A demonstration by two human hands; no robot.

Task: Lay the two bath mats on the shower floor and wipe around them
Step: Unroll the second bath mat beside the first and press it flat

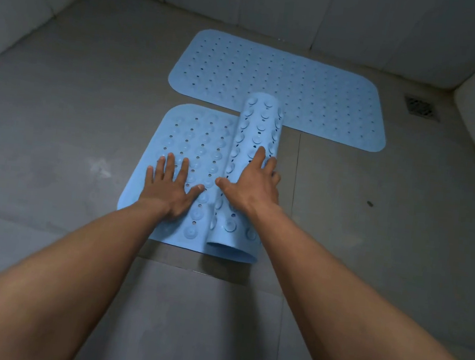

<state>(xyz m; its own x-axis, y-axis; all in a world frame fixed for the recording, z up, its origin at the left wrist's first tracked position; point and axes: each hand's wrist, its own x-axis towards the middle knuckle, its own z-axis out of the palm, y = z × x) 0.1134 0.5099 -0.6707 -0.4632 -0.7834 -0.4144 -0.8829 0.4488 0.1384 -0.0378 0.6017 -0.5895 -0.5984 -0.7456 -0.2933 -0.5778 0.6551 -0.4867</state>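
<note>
The near mat [191, 157], at the frame's centre, is lying half unrolled, its right part curling in a roll [250, 157] whose far end is overlapping the far mat [279, 87], which is sitting flat above it. The left hand [170, 187] is pressing flat with fingers spread on the unrolled part; the right hand [252, 184] is resting open over the roll. One mat looks laid, the second is partway, and wiping the shower floor [59, 118] seems not yet begun. A drain [420, 107] is showing at upper right.
</note>
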